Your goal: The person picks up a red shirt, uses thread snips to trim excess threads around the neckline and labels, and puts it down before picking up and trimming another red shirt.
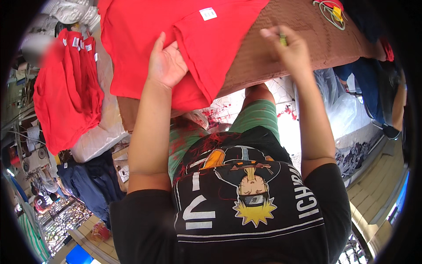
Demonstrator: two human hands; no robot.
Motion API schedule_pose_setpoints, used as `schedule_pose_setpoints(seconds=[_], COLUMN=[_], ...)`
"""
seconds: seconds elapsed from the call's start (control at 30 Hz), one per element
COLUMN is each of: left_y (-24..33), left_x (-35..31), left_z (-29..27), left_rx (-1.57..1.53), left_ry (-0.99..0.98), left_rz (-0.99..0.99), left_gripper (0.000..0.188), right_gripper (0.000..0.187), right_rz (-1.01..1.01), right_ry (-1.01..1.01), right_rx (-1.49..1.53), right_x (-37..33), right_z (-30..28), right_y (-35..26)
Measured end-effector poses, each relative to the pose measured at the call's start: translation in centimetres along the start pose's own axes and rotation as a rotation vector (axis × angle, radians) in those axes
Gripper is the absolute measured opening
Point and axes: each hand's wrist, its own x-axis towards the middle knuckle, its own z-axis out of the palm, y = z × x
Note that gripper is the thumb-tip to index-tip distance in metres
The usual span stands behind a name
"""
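Note:
A red garment [140,26] with a white label [208,14] is spread over a brown cloth-covered work surface [259,61], and one flap lies folded across it. My left hand [168,66] rests palm up on the red cloth, thumb raised and fingers loosely bent at the flap's edge; it is open, though the fingertips are partly hidden. Above the brown cover to the right, my right hand [290,50] is closed round a small tool with a yellow-green part [282,39]. Motion blur and the fingers hide most of this tool.
Several red garments [68,92] with white tags hang at the left over a plastic-wrapped surface [94,147]. Dark blue clothing [90,180] lies below them. A loop of pale cord with a yellow piece [337,14] is at the far right. Red thread scraps [288,112] litter the floor.

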Motion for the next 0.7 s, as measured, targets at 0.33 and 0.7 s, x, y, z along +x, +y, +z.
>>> schedule_pose_setpoints(seconds=[0.33, 0.7], left_y=[-2.7, 2.7], left_x=[-2.3, -4.0], left_z=[-0.3, -3.5], left_rx=[0.228, 1.492], left_ry=[0.047, 0.303], left_rz=[0.072, 1.374], left_gripper=[0.034, 0.024], right_gripper=[0.027, 0.028], right_rz=[-0.244, -0.359], right_ry=[-0.066, 0.203], right_rx=[-0.266, -0.402], right_x=[-1.2, -9.0], right_z=[11.1, -1.9], right_y=[-3.0, -1.9])
